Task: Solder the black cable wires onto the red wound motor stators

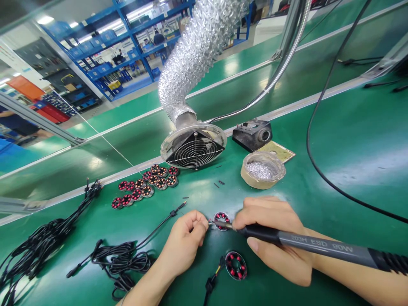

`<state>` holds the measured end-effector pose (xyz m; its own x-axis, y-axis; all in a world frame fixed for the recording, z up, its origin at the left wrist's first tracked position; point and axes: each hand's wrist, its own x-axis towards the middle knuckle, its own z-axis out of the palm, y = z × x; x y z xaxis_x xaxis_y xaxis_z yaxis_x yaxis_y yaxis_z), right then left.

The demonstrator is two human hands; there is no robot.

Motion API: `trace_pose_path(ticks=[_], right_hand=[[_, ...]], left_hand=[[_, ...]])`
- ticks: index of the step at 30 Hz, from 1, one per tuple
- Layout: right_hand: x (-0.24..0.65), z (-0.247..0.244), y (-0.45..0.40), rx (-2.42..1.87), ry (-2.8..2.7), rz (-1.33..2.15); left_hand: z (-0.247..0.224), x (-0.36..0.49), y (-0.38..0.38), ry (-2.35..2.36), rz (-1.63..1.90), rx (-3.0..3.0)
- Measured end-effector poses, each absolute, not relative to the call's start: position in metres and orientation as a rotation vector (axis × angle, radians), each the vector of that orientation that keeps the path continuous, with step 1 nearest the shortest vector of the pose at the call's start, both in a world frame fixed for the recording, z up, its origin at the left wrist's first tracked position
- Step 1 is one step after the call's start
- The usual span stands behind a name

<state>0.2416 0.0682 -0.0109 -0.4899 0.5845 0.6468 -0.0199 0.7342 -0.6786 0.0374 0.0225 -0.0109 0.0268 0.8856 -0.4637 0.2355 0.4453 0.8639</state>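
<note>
Stator (222,216) sits on the bench (299,182), between your hands. Right hand (277,216): grip wrapped round soldering iron (321,245). Left hand (188,236): pinching a thin wire-like piece (210,222). Iron tip's right beside those fingers; a slip could burn them.

Iron (318,244) cropped @ R edge, duct (191,59) @ top, item (210,222) in L grip (188,238) mostly hidden

My right fingers (266,214): around the soldering iron (312,241)
My left fingers (198,227): pinched near a red-wound ring (221,216)
Table (366,178): green
</note>
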Motion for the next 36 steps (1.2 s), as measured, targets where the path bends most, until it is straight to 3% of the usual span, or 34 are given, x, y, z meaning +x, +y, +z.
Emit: trace_pose_path(ticks=[36], right_hand=[[0.227, -0.022, 0.069, -0.481, -1.951, 0.650]], left_hand=[[-0.012, 0.035, 0.020, 1.456, 0.638, 1.130]])
